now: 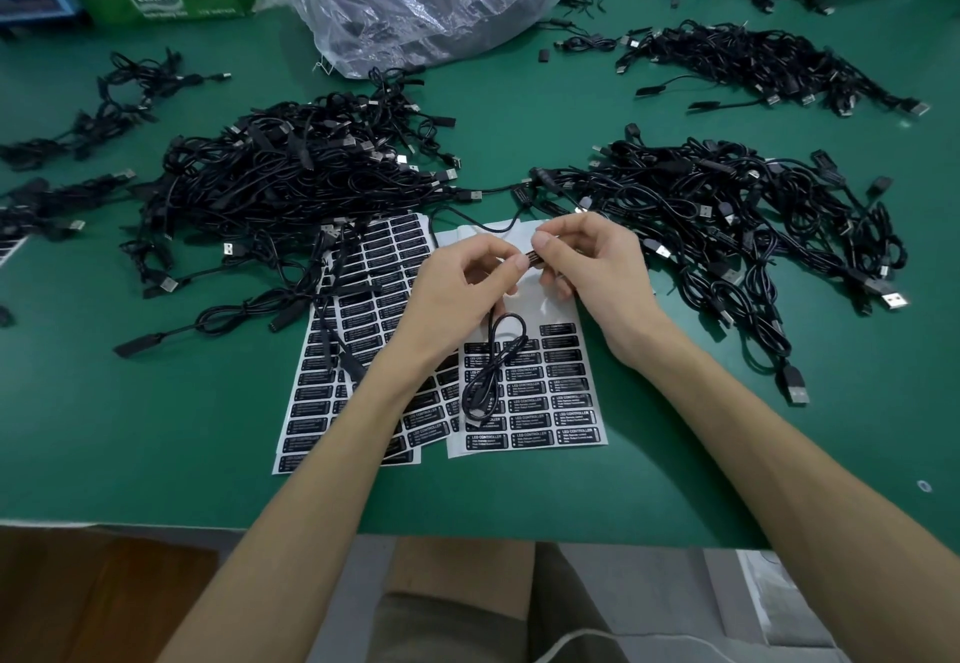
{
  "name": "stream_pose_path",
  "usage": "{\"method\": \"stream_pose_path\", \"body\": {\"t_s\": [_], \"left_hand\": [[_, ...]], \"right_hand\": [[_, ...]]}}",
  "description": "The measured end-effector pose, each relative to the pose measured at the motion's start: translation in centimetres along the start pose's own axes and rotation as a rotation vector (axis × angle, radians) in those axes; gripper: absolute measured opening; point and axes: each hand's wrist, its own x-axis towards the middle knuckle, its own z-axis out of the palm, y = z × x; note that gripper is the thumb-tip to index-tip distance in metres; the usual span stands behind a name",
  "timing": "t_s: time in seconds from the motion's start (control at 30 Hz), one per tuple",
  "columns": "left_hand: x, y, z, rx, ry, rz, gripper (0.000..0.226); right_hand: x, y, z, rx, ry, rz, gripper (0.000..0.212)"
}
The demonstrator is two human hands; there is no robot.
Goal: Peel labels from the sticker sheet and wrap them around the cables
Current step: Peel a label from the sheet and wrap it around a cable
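Wrapping seems to be the step in hand: the left hand (467,280) and right hand (589,267) both pinch one cable (488,374) at what looks like a black label (532,261), above the sticker sheet (563,405) on the near desk (156,428). Next, the label probably needs pressing shut squarely. Cable piles (291,168) crowd left and right, and the held cable's loop lies over unpeeled labels.
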Motion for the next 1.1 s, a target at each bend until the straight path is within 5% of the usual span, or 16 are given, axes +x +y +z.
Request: {"method": "stream_pose_path", "body": {"t_s": [0.2,0.5,0.7,0.87,0.97,1.1], "left_hand": [[0.1,0.2,-0.1,-0.034,-0.005,0.019,0.014],[0.2,0.2,-0.7,-0.3,0.141,-0.074,0.016],[0.1,0.5,-0.4,-0.257,0.139,-0.105,0.018],[-0.1,0.4,0.2,0.19,0.007,-0.006,0.013],[-0.4,0.6,0.9,0.551,-0.123,0.113,0.017],[-1.0,1.2,1.7,0.71,-0.108,0.245,0.021]], "right_hand": [[0.0,-0.1,0.1,0.051,-0.014,0.008,0.019],[-0.6,-0.5,0.4,-0.317,-0.221,-0.076,0.021],[-0.6,-0.4,0.4,-0.425,-0.039,-0.195,0.009],[-0.1,-0.7,-0.6,-0.613,0.136,-0.4,0.009],[0.7,-0.7,-2.2,-1.029,0.32,-0.439,0.02],[0.3,-0.8,-2.6,-1.213,0.367,-0.463,0.036]]}}
